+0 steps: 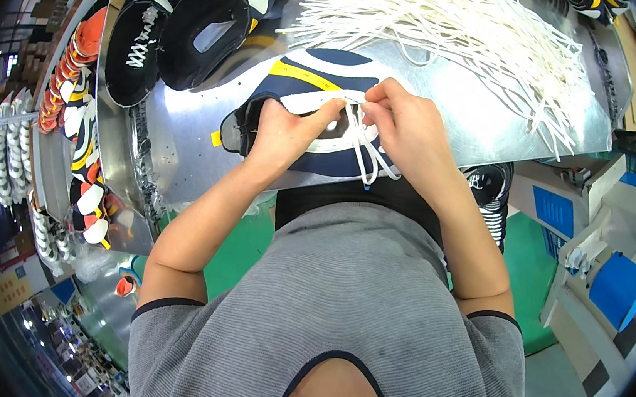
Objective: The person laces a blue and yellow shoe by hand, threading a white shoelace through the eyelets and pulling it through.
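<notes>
A navy, white and yellow shoe upper (329, 164) lies on the metal table, its dark-lined collar toward the left. My left hand (283, 129) grips it, the fingers reaching into the opening and the thumb pressing by the eyelets. At those eyelets my right hand (407, 123) is closed in a pinch on a white shoelace (358, 139). Loops of this lace hang toward me over the upper's near side. Fingers hide the exact spot where the lace meets the eyelets.
A large heap of white laces (437, 21) covers the table's far right. Black shoe uppers (204, 31) stand at the far left, one with a lace in it (133, 51). Orange uppers (91, 35) fill a rack on the left. Grey bins with blue panels (553, 212) are on the right.
</notes>
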Motion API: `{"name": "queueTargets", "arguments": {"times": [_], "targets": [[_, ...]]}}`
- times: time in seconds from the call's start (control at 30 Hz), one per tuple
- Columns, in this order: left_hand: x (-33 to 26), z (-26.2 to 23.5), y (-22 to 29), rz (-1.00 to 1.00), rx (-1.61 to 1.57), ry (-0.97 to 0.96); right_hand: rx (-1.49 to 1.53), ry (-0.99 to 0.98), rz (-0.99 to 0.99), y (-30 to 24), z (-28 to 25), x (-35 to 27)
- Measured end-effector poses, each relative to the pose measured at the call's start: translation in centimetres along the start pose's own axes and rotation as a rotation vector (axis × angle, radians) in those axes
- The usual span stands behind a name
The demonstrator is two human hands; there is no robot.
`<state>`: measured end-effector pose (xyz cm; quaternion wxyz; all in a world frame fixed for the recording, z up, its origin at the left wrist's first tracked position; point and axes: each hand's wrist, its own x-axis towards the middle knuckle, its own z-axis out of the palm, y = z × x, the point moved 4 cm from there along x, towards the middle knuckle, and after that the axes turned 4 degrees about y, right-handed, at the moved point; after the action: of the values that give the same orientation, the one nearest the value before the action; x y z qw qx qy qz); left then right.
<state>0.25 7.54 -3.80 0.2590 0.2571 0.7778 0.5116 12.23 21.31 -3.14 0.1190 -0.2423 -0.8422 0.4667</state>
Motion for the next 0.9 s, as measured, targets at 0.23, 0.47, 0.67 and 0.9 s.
{"name": "queueTargets", "arguments": {"times": [0.23,0.47,0.67,0.9], "targets": [[-0.5,-0.8,0.1,-0.138,-0.181,-0.003,0.079,-0.048,-0.020,-0.1,0.1,0.3],[-0.5,-0.4,-0.6,-0.079,-0.136,0.092,0.137,-0.032,-0.029,0.1,0.2,0.3],[-0.4,-0.4,-0.5,-0.022,-0.119,0.094,0.272,-0.053,0.058,0.4,0.2,-0.1],[-0.8,0.1,0.2,0.205,-0.014,0.087,-0.345,-0.012,-0.143,-2.4,2.7,1.8]]}}
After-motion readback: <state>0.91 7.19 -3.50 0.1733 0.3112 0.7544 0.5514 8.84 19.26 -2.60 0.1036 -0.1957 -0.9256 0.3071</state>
